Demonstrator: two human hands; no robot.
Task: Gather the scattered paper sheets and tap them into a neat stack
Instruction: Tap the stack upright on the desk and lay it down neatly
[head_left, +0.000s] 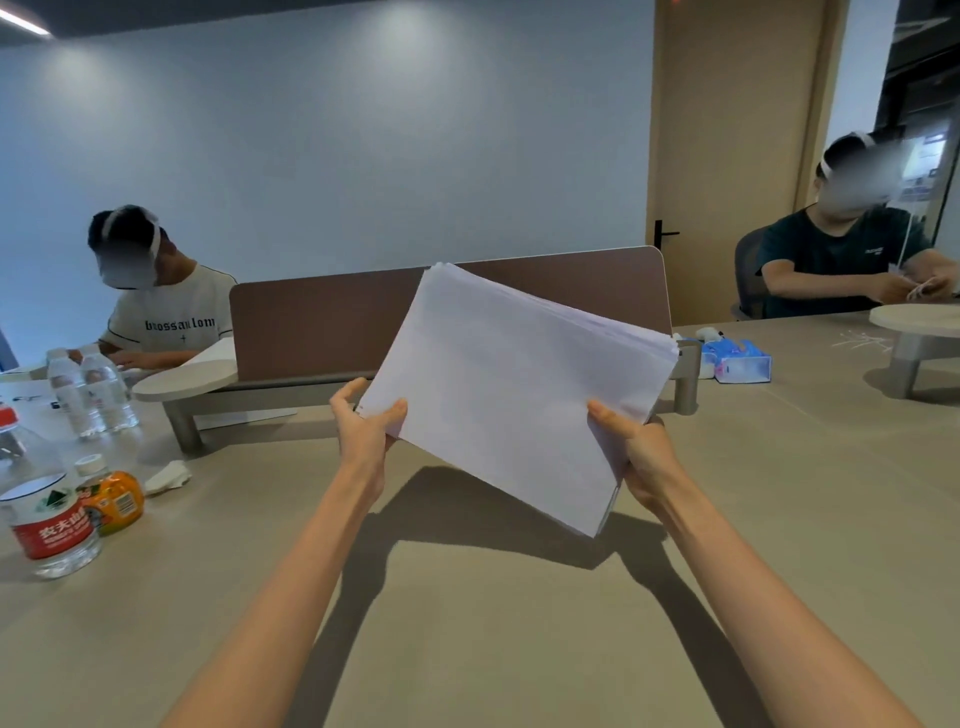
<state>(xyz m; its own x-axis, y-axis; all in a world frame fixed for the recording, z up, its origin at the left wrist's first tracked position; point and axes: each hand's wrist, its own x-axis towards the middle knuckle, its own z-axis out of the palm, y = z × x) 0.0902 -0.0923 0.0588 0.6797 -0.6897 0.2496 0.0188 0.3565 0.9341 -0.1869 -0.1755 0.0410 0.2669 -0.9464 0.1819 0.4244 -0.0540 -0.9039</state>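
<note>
Head view, paper stack (511, 384) between left hand (363, 431), right hand (631, 452)

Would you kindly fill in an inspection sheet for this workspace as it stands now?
Surface: beige tabletop, shadowed by arms and paper.
Job's things: white paper stack, held tilted above the table, far edges slightly fanned.
Clutter: large clear red-labelled water bottle, orange drink bottle, crumpled white tissue, two small clear water bottles, blue tissue pack.
Grippers: left hand grips the stack's near-left corner; right hand grips its near-right edge.
Cables: nothing seen.
Surroundings: brown desk divider, tan wooden door, seated person in white shirt, seated person in dark green shirt.
</note>
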